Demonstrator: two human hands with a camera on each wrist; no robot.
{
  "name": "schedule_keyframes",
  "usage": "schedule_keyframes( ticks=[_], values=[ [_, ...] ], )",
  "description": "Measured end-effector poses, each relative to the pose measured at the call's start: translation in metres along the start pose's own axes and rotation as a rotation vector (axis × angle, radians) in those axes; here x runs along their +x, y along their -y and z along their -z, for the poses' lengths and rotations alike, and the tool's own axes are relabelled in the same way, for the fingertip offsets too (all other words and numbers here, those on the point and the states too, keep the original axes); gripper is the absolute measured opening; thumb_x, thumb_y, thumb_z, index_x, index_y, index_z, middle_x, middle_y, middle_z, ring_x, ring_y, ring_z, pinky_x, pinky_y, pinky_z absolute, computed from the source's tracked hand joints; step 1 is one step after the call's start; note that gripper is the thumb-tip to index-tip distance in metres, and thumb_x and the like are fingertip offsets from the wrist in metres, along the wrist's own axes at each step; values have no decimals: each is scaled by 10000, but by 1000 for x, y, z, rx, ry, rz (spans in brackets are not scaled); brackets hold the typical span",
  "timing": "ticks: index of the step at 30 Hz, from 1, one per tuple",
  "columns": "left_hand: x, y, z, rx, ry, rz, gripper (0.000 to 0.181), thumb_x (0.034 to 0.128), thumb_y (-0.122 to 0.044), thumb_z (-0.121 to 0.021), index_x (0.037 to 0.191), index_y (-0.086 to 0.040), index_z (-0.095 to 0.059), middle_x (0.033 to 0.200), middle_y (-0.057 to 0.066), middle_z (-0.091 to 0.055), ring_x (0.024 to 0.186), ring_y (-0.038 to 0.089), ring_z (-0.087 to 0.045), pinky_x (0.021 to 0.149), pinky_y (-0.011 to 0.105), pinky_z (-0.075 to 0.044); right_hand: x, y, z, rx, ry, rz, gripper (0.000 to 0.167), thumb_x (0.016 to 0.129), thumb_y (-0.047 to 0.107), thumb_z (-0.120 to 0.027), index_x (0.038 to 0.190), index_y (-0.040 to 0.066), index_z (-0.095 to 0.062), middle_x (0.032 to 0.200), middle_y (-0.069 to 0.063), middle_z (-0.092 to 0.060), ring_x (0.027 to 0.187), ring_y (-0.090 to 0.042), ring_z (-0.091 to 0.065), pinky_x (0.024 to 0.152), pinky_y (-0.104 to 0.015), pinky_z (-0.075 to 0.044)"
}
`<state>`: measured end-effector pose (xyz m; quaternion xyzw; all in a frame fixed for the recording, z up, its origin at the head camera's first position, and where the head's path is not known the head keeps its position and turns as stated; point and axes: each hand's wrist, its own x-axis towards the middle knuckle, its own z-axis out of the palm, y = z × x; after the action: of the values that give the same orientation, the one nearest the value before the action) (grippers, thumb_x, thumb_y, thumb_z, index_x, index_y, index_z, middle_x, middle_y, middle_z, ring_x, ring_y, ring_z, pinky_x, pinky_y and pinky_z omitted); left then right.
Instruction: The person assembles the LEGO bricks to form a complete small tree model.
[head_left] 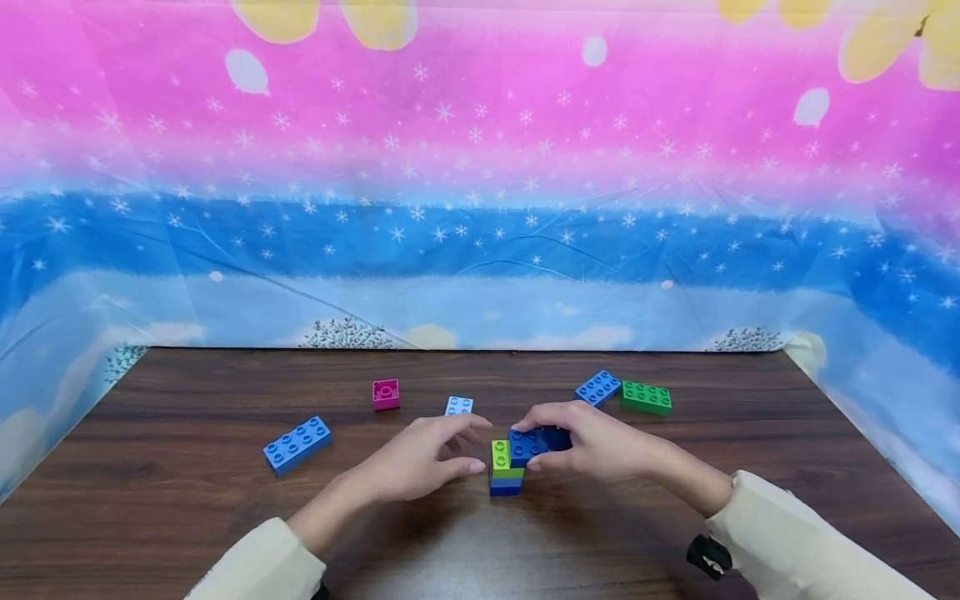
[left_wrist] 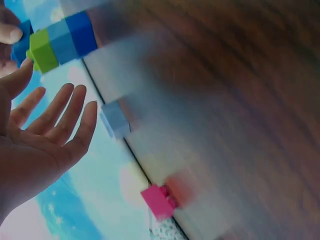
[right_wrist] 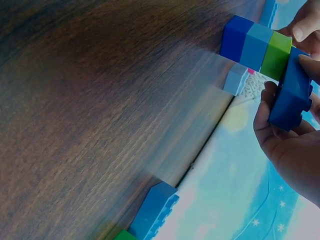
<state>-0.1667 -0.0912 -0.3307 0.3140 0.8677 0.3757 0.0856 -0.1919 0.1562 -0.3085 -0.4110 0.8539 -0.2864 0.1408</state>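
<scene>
A small tower of toy building bricks stands on the table, with a dark blue brick point(right_wrist: 236, 39) at the bottom, a lighter blue brick point(right_wrist: 256, 46) in the middle and a lime green brick point(head_left: 500, 454) on top. My right hand point(head_left: 592, 442) grips a long dark blue brick point(right_wrist: 291, 92) between thumb and fingers; its left end lies over the right part of the lime brick. Whether the studs are pressed home I cannot tell. My left hand point(head_left: 423, 458) is just left of the tower, fingers loosely bent, holding nothing.
On the brown table point(head_left: 150, 500) lie a blue brick point(head_left: 297, 444) at left, a magenta brick point(head_left: 386, 394), a pale blue brick point(head_left: 459, 406) behind the left hand, and another blue brick point(head_left: 597, 387) against a green brick point(head_left: 647, 397). A patterned cloth point(head_left: 480, 242) hangs behind.
</scene>
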Motion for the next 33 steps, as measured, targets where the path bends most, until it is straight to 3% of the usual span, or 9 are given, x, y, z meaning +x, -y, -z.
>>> schedule_keyframes(
  ticks=[6,16,33],
  values=[
    [-11,7,15,36,-52,18,391,869,-212,-637,1207,-41,-541,1124,139,-595,1020,289,-563,853,461,-446,0,1,0,-4,2,-10,336,883,230,-622,1195,119,-562,1123,5,-586,947,-85,-554,784,-263,-464],
    [-36,20,41,137,-176,111,407,833,-255,-678,1173,-62,-566,1125,104,-598,1075,280,-539,881,468,-423,-1,0,0,5,0,-22,342,883,249,-619,1199,133,-560,1134,6,-582,981,-98,-556,793,-258,-467],
    [-81,59,75,246,-294,205,520,772,-278,-734,1186,-19,-556,1159,163,-572,1066,360,-518,834,500,-431,0,0,0,11,2,-14,341,886,246,-616,1199,125,-557,1131,-2,-585,965,-89,-559,788,-254,-469]
  ],
)
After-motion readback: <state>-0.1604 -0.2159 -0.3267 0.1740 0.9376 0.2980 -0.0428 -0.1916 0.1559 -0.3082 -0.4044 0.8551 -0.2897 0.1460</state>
